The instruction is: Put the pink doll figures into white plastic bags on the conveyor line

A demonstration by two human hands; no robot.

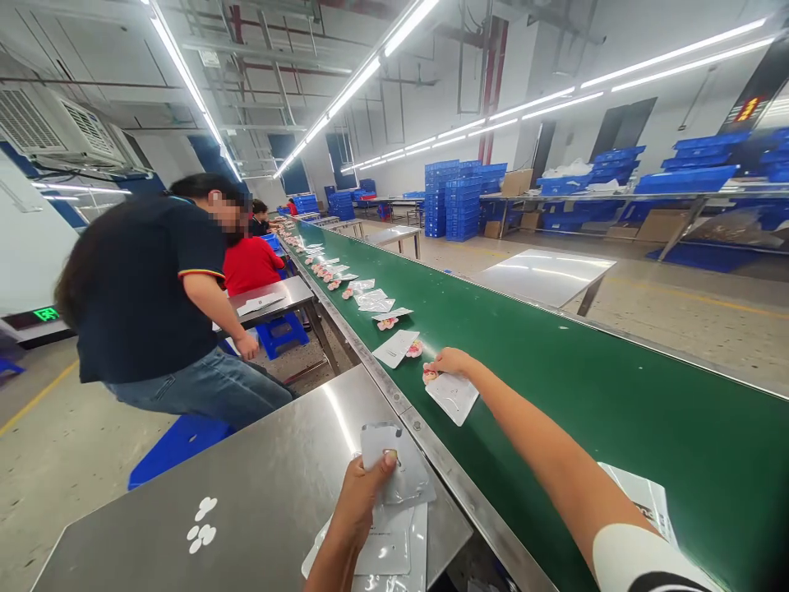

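My right hand [449,363] reaches out over the green conveyor belt [555,362] and closes on a small pink-and-white item and a clear plastic pouch [454,397] lying on the belt. My left hand [361,497] rests on the steel table [246,493], thumb pressed on a clear pouch [398,469] that lies on top of a stack of similar pouches [388,551].
More pouches and pink items [394,345] lie in a row along the belt's near edge. A person in a dark shirt [148,288] sits at the neighbouring steel table, others beyond. Blue crates [459,197] are stacked across the aisle. White pieces [202,526] lie on my table.
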